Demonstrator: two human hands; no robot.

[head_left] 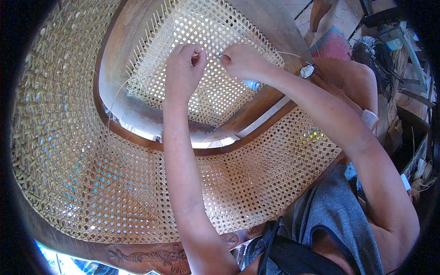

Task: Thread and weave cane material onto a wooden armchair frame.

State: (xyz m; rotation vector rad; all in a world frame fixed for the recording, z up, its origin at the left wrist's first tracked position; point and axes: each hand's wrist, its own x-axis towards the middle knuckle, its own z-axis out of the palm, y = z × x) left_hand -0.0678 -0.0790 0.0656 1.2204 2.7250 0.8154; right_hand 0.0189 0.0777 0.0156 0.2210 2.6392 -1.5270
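Observation:
Below my hands lies the woven cane seat panel (206, 98) of a wooden chair, set in a brown seat frame (119, 59). Both hands hover over the mesh with a small gap between them. My left hand (183, 68) is closed in a pinch, thumb against the fingers; what it holds, if anything, is too small to make out. My right hand (243, 62) is wrapped round a slim tool (251, 84). Its blue-grey handle end shows below the palm, and a thin metal tip points toward the left hand. The rest of the tool is hidden.
Short cane ends (145, 39) stick up along the seat's left edge. A curved cane backrest (64, 137) with a carved wooden rail (146, 256) wraps round the near side. A coil of dark strands (373, 62) and a red board (333, 43) lie at the right.

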